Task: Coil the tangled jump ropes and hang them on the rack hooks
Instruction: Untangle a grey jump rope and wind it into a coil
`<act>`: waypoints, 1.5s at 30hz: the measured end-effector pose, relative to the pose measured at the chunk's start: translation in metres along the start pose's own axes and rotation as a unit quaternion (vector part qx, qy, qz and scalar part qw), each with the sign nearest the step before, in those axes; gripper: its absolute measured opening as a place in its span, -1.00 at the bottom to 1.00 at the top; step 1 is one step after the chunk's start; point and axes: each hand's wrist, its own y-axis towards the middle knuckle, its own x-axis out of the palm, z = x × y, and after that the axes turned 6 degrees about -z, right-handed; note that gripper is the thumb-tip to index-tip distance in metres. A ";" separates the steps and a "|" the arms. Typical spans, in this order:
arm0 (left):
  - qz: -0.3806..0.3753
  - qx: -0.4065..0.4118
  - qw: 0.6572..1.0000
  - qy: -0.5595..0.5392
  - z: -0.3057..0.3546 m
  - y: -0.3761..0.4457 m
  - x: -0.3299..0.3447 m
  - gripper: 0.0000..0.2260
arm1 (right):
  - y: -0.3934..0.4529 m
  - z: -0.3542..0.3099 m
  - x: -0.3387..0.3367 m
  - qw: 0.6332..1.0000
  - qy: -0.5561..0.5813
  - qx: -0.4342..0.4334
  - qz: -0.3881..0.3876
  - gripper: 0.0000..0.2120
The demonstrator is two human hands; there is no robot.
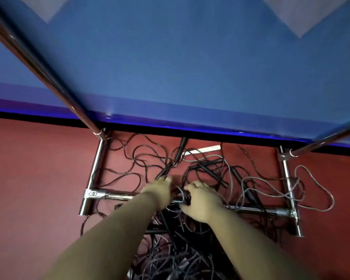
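Beyond both grips rises a blue wall [190, 67], meeting the red floor [38, 168] along a dark baseboard. A chrome rack [93, 174] stands on that floor, its base bars framing the grips: one crossbar runs directly beneath them, side feet lie well out to either side, and slanted uprights climb away at left and right. The tangled jump ropes [190, 249] sprawl across the floor around and below the grips, over the crossbar, with loops trailing past the right foot. A white handle [202, 149] lies beyond the grips near the baseboard. The left hand [160, 193] clutches dark cords; the right hand [202, 201] grasps a small wound bundle [183, 196] between the two grips.
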 end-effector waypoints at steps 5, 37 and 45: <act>0.035 0.001 0.999 -0.011 -0.008 0.006 0.011 -0.65 | 0.010 -0.006 0.024 0.998 -0.018 0.005 0.054 -0.75; 0.384 0.280 0.858 -0.193 0.145 -0.565 -0.090 -0.82 | -0.571 -0.146 -0.174 0.870 0.245 -0.149 0.401 -0.83; 0.279 0.333 0.846 -0.308 0.146 -0.610 -0.027 -0.85 | -0.645 -0.195 -0.169 0.765 0.488 -0.227 0.353 -0.79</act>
